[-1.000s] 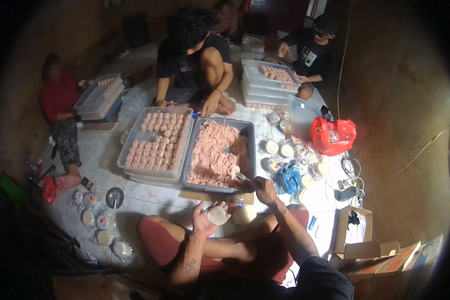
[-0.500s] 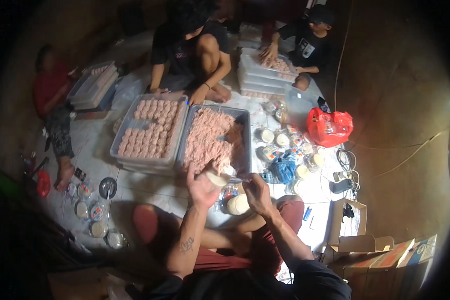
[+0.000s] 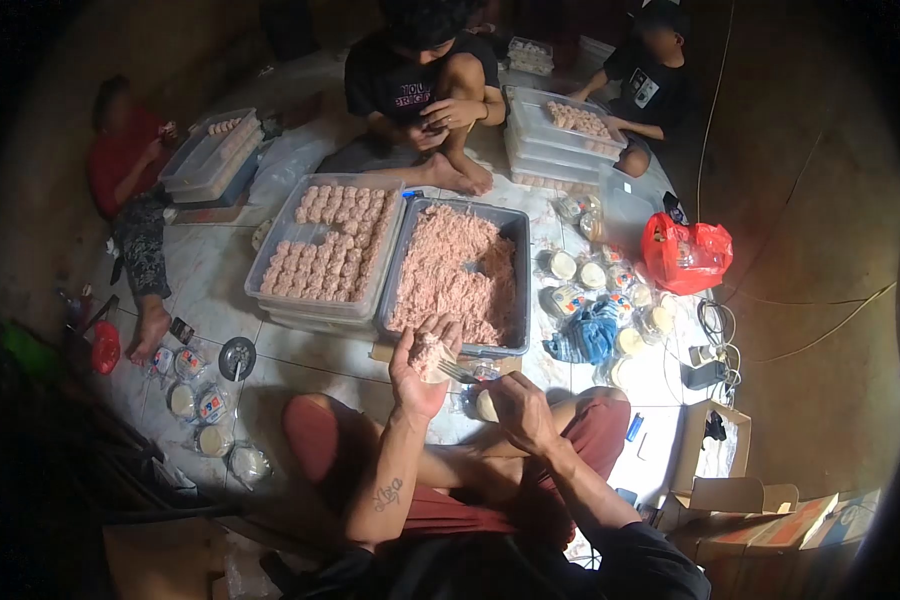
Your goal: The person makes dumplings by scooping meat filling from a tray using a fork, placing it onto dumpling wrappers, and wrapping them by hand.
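On my left hand (image 3: 420, 392) rests a round pale dumpling wrapper (image 3: 436, 376) with a mound of pink minced filling (image 3: 427, 352) on it, the fingers cupped around. My right hand (image 3: 523, 412) grips a fork (image 3: 458, 373), its tines at the filling's edge. Beyond both hands stands a grey plastic tub (image 3: 526, 300) of loose pink mince (image 3: 450, 265). A clear tray (image 3: 253, 280) to its left carries rows of shaped dumplings (image 3: 315, 272). Partly hidden by my right hand, a pale stack of wrappers (image 3: 486, 405) lies before the tub.
Packs of round wrappers (image 3: 562, 265) and a blue cloth (image 3: 585, 335) lie right of the tub, near a red plastic bag (image 3: 685, 255). More packs (image 3: 213, 405) sit at left. Three people work around; stacked trays (image 3: 560, 150) stand at back right. A cardboard box (image 3: 705, 460) is at right.
The view has shifted, so the scene sits farther right. My left hand has tilted the wrapper up, and the fork has come to the filling. The person opposite has lifted their hands from the tubs.
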Demonstrator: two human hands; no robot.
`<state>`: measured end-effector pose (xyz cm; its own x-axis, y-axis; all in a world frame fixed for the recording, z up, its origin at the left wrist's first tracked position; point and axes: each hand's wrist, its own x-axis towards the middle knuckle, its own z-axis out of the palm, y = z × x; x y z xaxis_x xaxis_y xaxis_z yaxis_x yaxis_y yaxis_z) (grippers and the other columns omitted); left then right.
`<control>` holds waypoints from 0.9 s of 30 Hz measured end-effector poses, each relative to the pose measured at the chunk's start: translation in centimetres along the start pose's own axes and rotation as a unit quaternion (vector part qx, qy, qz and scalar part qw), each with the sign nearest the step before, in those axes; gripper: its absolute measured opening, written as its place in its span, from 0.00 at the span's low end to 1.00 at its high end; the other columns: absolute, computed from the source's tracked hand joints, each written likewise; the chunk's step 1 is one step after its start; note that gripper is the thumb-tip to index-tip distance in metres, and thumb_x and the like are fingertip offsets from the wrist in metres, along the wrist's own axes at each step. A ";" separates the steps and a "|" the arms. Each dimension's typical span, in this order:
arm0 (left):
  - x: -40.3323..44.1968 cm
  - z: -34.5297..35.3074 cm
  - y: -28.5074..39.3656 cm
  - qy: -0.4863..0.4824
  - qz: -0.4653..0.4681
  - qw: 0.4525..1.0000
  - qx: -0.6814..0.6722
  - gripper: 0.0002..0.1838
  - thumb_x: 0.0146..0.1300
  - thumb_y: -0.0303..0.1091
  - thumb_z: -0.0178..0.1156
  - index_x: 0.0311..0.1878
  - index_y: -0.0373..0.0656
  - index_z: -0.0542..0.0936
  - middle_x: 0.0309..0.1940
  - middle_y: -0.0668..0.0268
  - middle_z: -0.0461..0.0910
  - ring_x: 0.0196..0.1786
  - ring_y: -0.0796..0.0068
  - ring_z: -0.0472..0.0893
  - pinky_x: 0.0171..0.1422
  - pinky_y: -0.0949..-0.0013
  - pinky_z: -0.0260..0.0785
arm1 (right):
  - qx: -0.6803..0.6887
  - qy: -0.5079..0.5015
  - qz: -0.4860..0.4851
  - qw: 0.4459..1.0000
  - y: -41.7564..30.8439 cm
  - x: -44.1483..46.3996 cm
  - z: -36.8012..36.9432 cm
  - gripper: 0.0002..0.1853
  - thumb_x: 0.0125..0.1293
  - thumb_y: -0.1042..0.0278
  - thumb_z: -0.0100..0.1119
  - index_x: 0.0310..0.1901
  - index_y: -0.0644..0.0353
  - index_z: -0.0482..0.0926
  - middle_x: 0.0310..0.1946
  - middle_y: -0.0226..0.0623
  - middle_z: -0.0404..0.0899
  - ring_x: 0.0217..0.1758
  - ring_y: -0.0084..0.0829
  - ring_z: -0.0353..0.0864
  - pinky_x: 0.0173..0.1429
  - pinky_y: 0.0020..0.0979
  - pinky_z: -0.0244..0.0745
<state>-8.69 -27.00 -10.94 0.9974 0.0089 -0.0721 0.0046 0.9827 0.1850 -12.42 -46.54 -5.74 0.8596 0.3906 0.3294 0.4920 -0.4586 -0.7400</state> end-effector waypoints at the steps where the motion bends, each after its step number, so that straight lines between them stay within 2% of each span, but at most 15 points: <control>1: 0.1 -0.1 0.3 0.004 0.017 1.000 -0.003 0.36 0.74 0.55 0.48 0.71 0.32 0.66 0.71 0.49 0.68 0.75 0.51 0.65 0.81 0.49 0.53 | -0.015 -0.012 0.027 0.999 -0.4 0.0 -0.7 0.10 0.63 0.82 0.58 0.46 0.65 0.81 0.36 0.51 0.78 0.38 0.53 0.81 0.40 0.43 0.75; 3: 0.0 0.3 0.8 0.004 0.021 1.000 0.014 0.37 0.74 0.58 0.46 0.71 0.33 0.67 0.71 0.49 0.68 0.74 0.52 0.66 0.80 0.49 0.53 | -0.029 -0.024 0.054 0.998 -1.6 0.3 -1.4 0.11 0.64 0.81 0.58 0.48 0.65 0.81 0.37 0.51 0.79 0.38 0.53 0.82 0.40 0.42 0.76; 5: 0.0 0.4 0.8 0.007 0.029 0.998 0.047 0.41 0.73 0.63 0.43 0.72 0.34 0.66 0.71 0.49 0.68 0.74 0.52 0.66 0.80 0.49 0.53 | 0.013 0.051 0.041 0.998 -2.7 0.5 -1.7 0.10 0.64 0.81 0.58 0.47 0.65 0.81 0.37 0.51 0.79 0.38 0.53 0.81 0.40 0.42 0.75; 6: -0.2 0.6 0.5 0.008 0.027 0.999 0.046 0.41 0.73 0.63 0.43 0.72 0.34 0.66 0.71 0.49 0.68 0.74 0.52 0.66 0.80 0.49 0.53 | 0.038 0.056 0.033 0.997 -3.0 0.8 -1.3 0.10 0.64 0.81 0.58 0.46 0.65 0.81 0.36 0.50 0.78 0.37 0.53 0.81 0.40 0.42 0.75; 9: -1.0 2.0 -0.8 0.010 0.006 0.999 0.052 0.45 0.72 0.68 0.40 0.72 0.32 0.66 0.70 0.49 0.69 0.74 0.50 0.66 0.80 0.49 0.53 | 0.001 0.002 -0.015 1.000 -0.1 0.5 1.6 0.09 0.65 0.82 0.57 0.46 0.65 0.80 0.35 0.49 0.76 0.37 0.54 0.80 0.40 0.43 0.75; 11: -1.8 3.1 -0.8 0.032 0.014 0.998 0.051 0.48 0.70 0.71 0.41 0.72 0.31 0.67 0.69 0.48 0.71 0.74 0.50 0.67 0.80 0.49 0.53 | 0.026 0.021 -0.034 0.999 0.0 0.2 2.4 0.10 0.65 0.82 0.56 0.46 0.65 0.81 0.34 0.49 0.75 0.40 0.53 0.80 0.41 0.44 0.76; 13: -2.2 2.9 0.1 0.033 0.013 0.999 0.036 0.47 0.70 0.70 0.42 0.70 0.30 0.68 0.68 0.49 0.72 0.73 0.50 0.68 0.79 0.49 0.55 | 0.022 -0.030 -0.019 0.999 -0.6 0.1 1.7 0.10 0.64 0.83 0.55 0.45 0.65 0.81 0.35 0.50 0.76 0.40 0.53 0.81 0.41 0.46 0.76; 15: -1.9 0.9 0.7 0.053 0.012 0.998 0.016 0.44 0.70 0.69 0.45 0.66 0.33 0.73 0.67 0.47 0.73 0.71 0.49 0.71 0.77 0.49 0.59 | 0.003 -0.058 -0.018 0.998 -1.1 0.0 0.7 0.10 0.65 0.82 0.55 0.45 0.64 0.82 0.35 0.50 0.78 0.40 0.54 0.81 0.41 0.46 0.76; 16: -1.8 -0.1 1.2 0.029 0.018 0.999 -0.029 0.41 0.71 0.65 0.46 0.65 0.30 0.71 0.66 0.48 0.74 0.71 0.48 0.70 0.77 0.48 0.59 | -0.020 -0.083 -0.021 0.996 -1.4 0.3 0.1 0.10 0.65 0.82 0.55 0.45 0.64 0.83 0.35 0.51 0.79 0.39 0.54 0.81 0.42 0.46 0.77; 19: -1.6 -0.5 2.3 0.057 0.052 0.997 0.007 0.40 0.71 0.65 0.46 0.64 0.31 0.71 0.66 0.48 0.74 0.71 0.48 0.71 0.76 0.48 0.61 | -0.007 -0.090 0.024 0.996 -2.0 0.5 -1.9 0.11 0.65 0.80 0.56 0.47 0.64 0.83 0.37 0.52 0.81 0.38 0.55 0.82 0.42 0.45 0.78; 20: -1.7 -0.1 2.6 0.055 0.032 0.996 0.060 0.41 0.71 0.66 0.45 0.62 0.30 0.71 0.66 0.48 0.74 0.71 0.49 0.71 0.75 0.50 0.62 | 0.010 -0.060 0.039 0.997 -2.1 0.6 -2.1 0.10 0.65 0.79 0.57 0.47 0.64 0.83 0.38 0.52 0.81 0.39 0.55 0.83 0.44 0.44 0.78; 21: -1.8 -0.3 2.4 0.056 0.031 0.996 0.060 0.41 0.71 0.66 0.45 0.62 0.30 0.71 0.66 0.48 0.74 0.71 0.49 0.71 0.75 0.50 0.62 | 0.010 -0.060 0.041 0.997 -2.2 0.8 -2.1 0.10 0.65 0.79 0.57 0.47 0.64 0.83 0.38 0.52 0.81 0.39 0.55 0.83 0.44 0.44 0.78; 23: -1.4 0.0 2.3 0.048 0.001 0.996 0.074 0.44 0.72 0.68 0.44 0.64 0.28 0.70 0.66 0.47 0.73 0.71 0.48 0.70 0.74 0.52 0.63 | 0.021 0.003 0.048 0.999 -2.4 1.5 -2.0 0.09 0.65 0.79 0.57 0.46 0.64 0.82 0.38 0.52 0.81 0.40 0.55 0.83 0.44 0.44 0.78; 24: -1.5 0.1 2.3 0.039 -0.017 0.994 0.100 0.45 0.73 0.68 0.43 0.66 0.26 0.69 0.66 0.44 0.73 0.69 0.47 0.72 0.75 0.51 0.63 | -0.008 0.016 0.017 1.000 -1.6 1.4 -1.8 0.09 0.64 0.79 0.57 0.45 0.65 0.81 0.38 0.51 0.80 0.40 0.55 0.82 0.43 0.43 0.77; 27: -1.6 0.3 2.3 -0.001 -0.048 0.993 0.106 0.45 0.74 0.66 0.42 0.68 0.26 0.68 0.66 0.43 0.73 0.68 0.47 0.73 0.76 0.50 0.62 | -0.032 0.010 0.007 0.999 -1.0 1.7 -1.6 0.09 0.63 0.80 0.58 0.44 0.66 0.80 0.37 0.50 0.79 0.40 0.55 0.81 0.42 0.44 0.77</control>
<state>-10.27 -24.85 -10.14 0.9918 -0.0830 -0.0968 0.1139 0.9183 0.3790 -11.26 -46.74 -3.53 0.8689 0.3677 0.3314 0.4870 -0.5148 -0.7056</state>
